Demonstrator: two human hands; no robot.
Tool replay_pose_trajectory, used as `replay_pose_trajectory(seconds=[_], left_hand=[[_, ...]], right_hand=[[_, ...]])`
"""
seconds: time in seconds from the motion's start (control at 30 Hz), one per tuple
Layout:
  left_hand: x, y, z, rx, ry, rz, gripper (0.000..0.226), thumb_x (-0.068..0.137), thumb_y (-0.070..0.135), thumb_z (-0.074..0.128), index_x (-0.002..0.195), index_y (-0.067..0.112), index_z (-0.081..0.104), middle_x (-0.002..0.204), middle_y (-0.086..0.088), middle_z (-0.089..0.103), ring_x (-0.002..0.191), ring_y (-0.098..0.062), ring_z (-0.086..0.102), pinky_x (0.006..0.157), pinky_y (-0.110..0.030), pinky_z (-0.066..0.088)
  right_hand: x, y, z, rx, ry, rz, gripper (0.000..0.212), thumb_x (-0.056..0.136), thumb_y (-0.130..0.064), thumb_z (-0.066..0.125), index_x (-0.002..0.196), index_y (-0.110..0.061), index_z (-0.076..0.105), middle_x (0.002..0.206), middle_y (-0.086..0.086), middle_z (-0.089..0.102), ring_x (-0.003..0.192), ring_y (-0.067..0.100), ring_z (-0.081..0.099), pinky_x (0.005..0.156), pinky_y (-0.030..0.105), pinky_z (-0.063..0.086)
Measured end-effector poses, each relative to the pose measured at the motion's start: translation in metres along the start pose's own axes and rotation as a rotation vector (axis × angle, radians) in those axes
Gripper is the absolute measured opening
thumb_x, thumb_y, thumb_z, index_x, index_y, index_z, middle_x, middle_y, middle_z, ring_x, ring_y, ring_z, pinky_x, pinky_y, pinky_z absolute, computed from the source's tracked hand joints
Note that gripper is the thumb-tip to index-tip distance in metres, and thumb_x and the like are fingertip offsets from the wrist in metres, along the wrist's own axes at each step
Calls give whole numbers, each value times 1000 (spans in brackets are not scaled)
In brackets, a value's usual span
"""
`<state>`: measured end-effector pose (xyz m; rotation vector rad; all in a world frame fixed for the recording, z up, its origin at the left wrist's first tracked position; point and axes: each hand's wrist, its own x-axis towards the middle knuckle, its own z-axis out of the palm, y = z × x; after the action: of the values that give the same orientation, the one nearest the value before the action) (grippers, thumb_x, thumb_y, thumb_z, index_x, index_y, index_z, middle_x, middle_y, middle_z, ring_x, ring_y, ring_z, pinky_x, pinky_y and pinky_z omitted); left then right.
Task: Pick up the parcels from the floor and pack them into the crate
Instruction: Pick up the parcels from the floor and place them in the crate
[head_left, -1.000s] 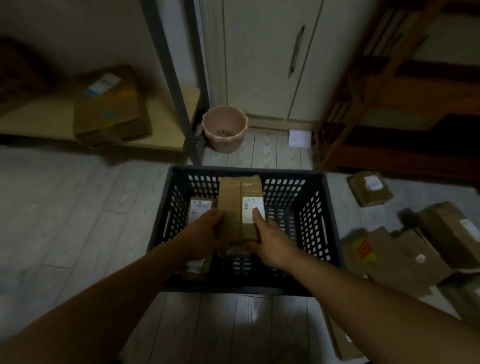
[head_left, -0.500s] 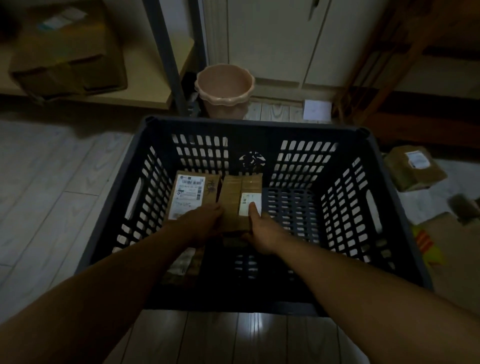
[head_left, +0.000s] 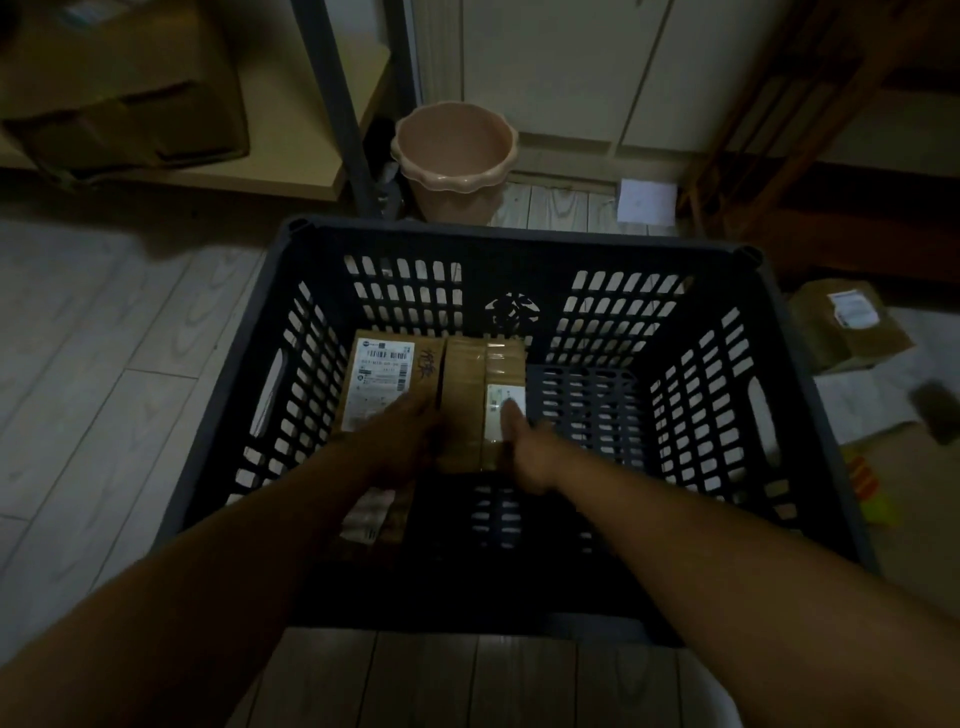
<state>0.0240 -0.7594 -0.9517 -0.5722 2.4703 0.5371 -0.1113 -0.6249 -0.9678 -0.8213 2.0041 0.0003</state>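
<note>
A dark slotted plastic crate (head_left: 524, 236) stands on the floor below me. Inside, a taped brown parcel (head_left: 480, 374) lies near the far-left corner. My left hand (head_left: 410, 434) grips its left side and my right hand (head_left: 524, 447) holds its right side, thumb on the white label. A second parcel (head_left: 379, 379) with a large shipping label lies beside it on the left. A third parcel (head_left: 376, 512) shows under my left forearm.
A pink plastic pot (head_left: 454, 156) stands behind the crate. More parcels lie on the floor at right, one labelled box (head_left: 852, 322) near the crate's corner. A large cardboard box (head_left: 124, 88) sits on a low shelf at back left. A wooden rack (head_left: 810, 104) stands at back right.
Both hands have lowered the taped parcel from above the crate rim down to the crate's floor beside the labelled parcel. My head has moved closer over the crate.
</note>
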Motion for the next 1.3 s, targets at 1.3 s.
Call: replay_pose_trajectory(seconds=[1.3], left_hand=[[-497, 521, -431, 41, 64, 339, 75, 90, 49, 51, 150, 22, 16, 160, -8, 7, 146, -27, 12, 118, -38, 16]], right_hand=[[-896, 116, -267, 77, 554, 422, 58, 96, -42, 48, 146, -19, 32, 151, 7, 35, 135, 27, 37, 108, 37, 33]])
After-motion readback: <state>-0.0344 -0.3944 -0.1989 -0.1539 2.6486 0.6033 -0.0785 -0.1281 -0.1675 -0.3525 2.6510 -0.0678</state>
